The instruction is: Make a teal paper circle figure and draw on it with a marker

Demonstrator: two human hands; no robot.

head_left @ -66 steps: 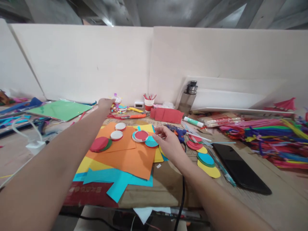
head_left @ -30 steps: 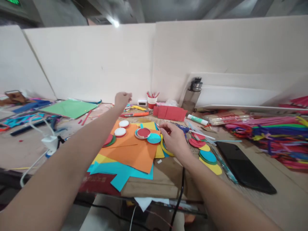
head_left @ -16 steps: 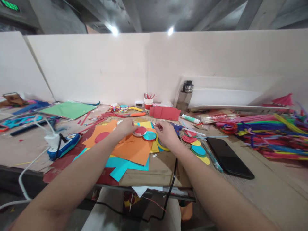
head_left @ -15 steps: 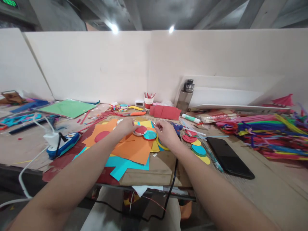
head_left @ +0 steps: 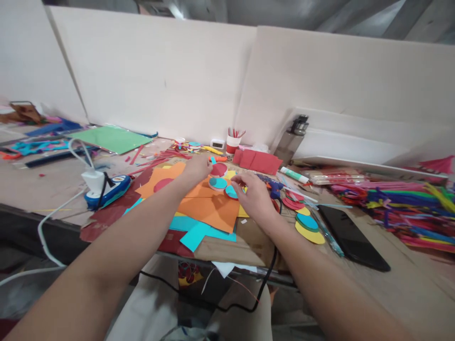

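Note:
My left hand [head_left: 197,171] pinches the edge of a round red-topped paper disc [head_left: 219,170] with a small blue tab. Just below it on the orange paper [head_left: 213,213] lies a white-edged disc with a blue top [head_left: 218,183]. My right hand [head_left: 254,195] is beside a second blue circle [head_left: 232,192], fingers bent and thumb apart from them, with nothing visible between. A red circle [head_left: 162,184] lies partly behind my left forearm. Behind my right hand sits a blue glue gun [head_left: 275,187].
Paper circles in red, blue and yellow [head_left: 310,232] lie right of my right arm, beside a black phone [head_left: 351,237]. A bottle [head_left: 291,142], a cup of red sticks [head_left: 233,143] and red paper [head_left: 258,161] stand behind. A power strip [head_left: 110,192] with cables is at left.
My left hand came back from the far items to the disc, then raised the red-topped disc off the paper, exposing a blue-topped disc. My right hand's fingers have spread. The view has shifted.

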